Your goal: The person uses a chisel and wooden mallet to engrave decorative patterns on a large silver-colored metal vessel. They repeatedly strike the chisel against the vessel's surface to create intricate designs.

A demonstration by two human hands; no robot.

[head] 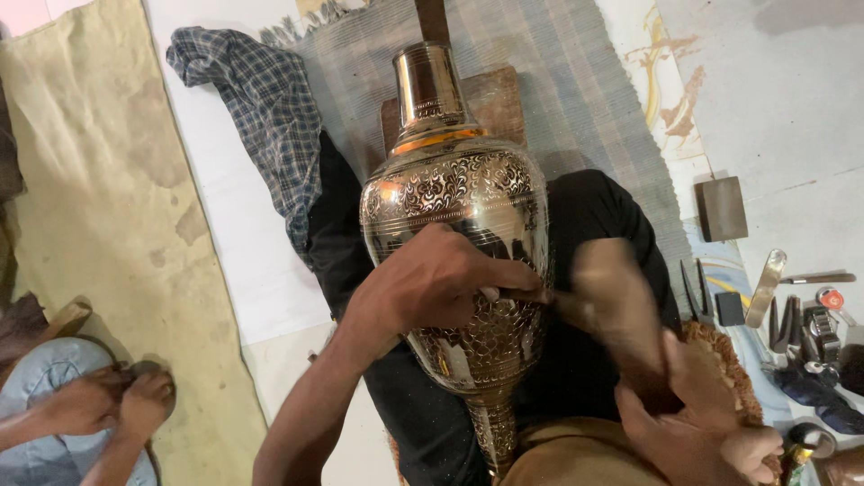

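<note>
Brass, engraved, tall-necked vase (454, 225) lies across your lap w/ your left hand (432, 283) pinching a thin chisel (531, 295) to its belly, right hand (702, 423) fisted on a blurred wooden mallet (621, 310): an off-centre blow could skid the tip, scarring engraving; loose steel tools (792, 315) crowd your right.

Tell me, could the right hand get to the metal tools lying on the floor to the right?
Probably yes: the right hand sits close to the metal tools with nothing between them, but it grips a blurred wooden mallet, so it isn't free.
</note>
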